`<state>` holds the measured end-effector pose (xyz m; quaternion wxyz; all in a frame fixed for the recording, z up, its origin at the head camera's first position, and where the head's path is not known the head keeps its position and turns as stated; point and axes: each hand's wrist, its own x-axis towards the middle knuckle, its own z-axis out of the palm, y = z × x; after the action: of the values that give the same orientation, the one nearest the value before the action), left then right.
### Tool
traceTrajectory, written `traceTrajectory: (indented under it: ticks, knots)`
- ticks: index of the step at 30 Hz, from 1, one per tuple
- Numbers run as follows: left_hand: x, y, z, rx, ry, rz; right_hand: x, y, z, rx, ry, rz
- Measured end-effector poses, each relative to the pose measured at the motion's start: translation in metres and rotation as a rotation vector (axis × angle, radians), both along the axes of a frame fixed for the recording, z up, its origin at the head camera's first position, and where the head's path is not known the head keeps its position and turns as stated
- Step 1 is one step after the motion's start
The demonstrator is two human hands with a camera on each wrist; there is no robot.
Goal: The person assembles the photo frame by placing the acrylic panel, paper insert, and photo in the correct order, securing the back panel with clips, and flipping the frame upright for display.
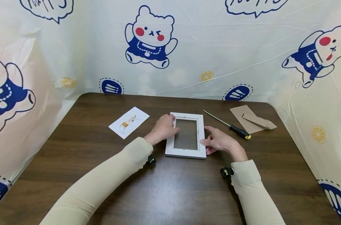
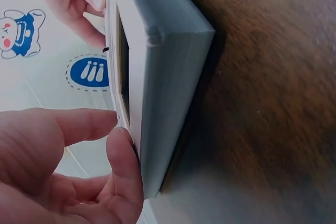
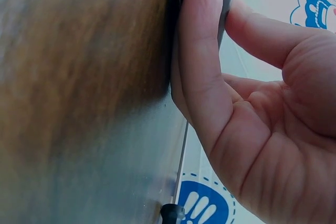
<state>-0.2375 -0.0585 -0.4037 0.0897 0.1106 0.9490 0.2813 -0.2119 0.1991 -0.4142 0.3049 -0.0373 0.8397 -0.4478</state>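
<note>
Plainly, in the head view, I hold the white frame [image 1: 184, 152] on the table [image 1: 187, 193] between both hands. My left hand [image 1: 164, 126] has its upper left side, thumb over the rim towards the grey pane [image 1: 185, 134]; my right hand [image 1: 219, 139] has the right side, thumb on the rim. I judge this placing is meant to keep the frame square before me. The card [image 1: 129, 122] lies off to the left, the screwdriver [image 1: 239, 132] and the brown sheet [image 1: 241, 115] with a strip [image 1: 259, 121] on it to the right; presumably they are set aside to leave working room while staying within reach.

Left wrist view: my left grip is narrow, thumb and finger close together at the rim, and small dark tabs [image 2: 105, 50] show along the inner edge. Firmness of contact cannot be told.

Right wrist view: my right fingers [image 3: 202, 66] lie along the frame's outer side, the thumb opposite, likely to steady that edge. I cannot tell whether any fingertip goes underneath.
</note>
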Motion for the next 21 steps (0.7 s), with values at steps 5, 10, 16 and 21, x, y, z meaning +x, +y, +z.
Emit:
traceTrajectory:
  ticks: [5, 10, 16, 21]
  knots:
    - [0.0053, 0.0029, 0.0027, -0.028, 0.035, -0.028, 0.0003, 0.0003, -0.0002, 0.001, 0.0, 0.0]
    - [0.0084, 0.0062, 0.0059, -0.089, 0.04, -0.054, 0.0009, 0.0001, 0.0004, -0.004, -0.001, 0.001]
    - [0.0076, 0.009, 0.0028, -0.125, 0.018, -0.046, 0.0001, 0.0006, -0.0014, 0.021, 0.0, -0.008]
    - [0.0062, 0.0088, 0.0016, -0.114, 0.003, -0.046, 0.0003, 0.0011, -0.001, 0.011, -0.001, 0.0]
